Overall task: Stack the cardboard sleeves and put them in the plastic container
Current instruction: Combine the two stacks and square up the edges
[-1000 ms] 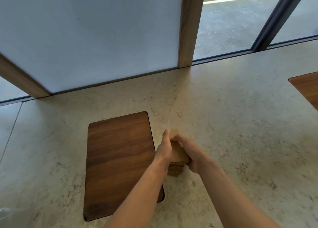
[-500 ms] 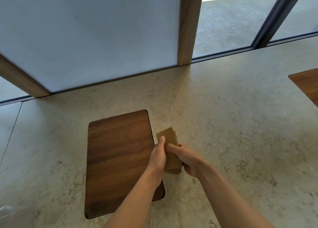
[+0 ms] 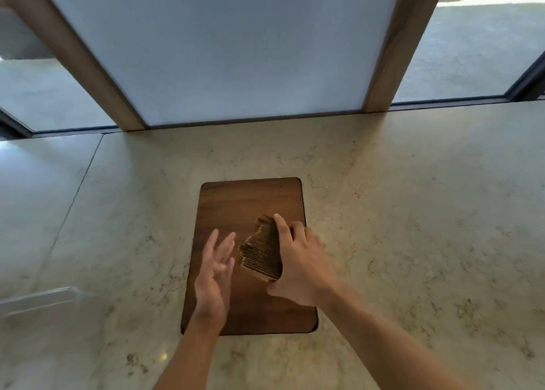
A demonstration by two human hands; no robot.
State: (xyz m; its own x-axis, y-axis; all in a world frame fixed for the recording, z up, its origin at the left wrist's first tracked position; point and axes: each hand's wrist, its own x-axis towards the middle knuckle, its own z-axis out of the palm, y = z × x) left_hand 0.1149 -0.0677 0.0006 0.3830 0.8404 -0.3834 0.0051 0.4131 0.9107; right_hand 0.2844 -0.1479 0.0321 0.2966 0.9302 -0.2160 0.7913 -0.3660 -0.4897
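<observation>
A stack of brown cardboard sleeves [image 3: 261,249] stands on edge over the wooden board [image 3: 236,201], its ribbed edges uneven and facing left. My right hand [image 3: 300,260] grips the stack from the right side, fingers over its top and thumb at its near end. My left hand [image 3: 215,268] hovers just left of the stack, flat, fingers apart, not touching it. The clear plastic container [image 3: 41,301] shows only as a rim at the left edge of the counter.
The pale stone counter [image 3: 413,212] spreads on all sides of the board. A frosted panel [image 3: 230,50] between wooden posts and window glass closes off the far edge.
The stack has moved left from the bare counter onto the wooden board. My left hand has let go of it and opened; the camera has swung left, bringing the container rim more into view.
</observation>
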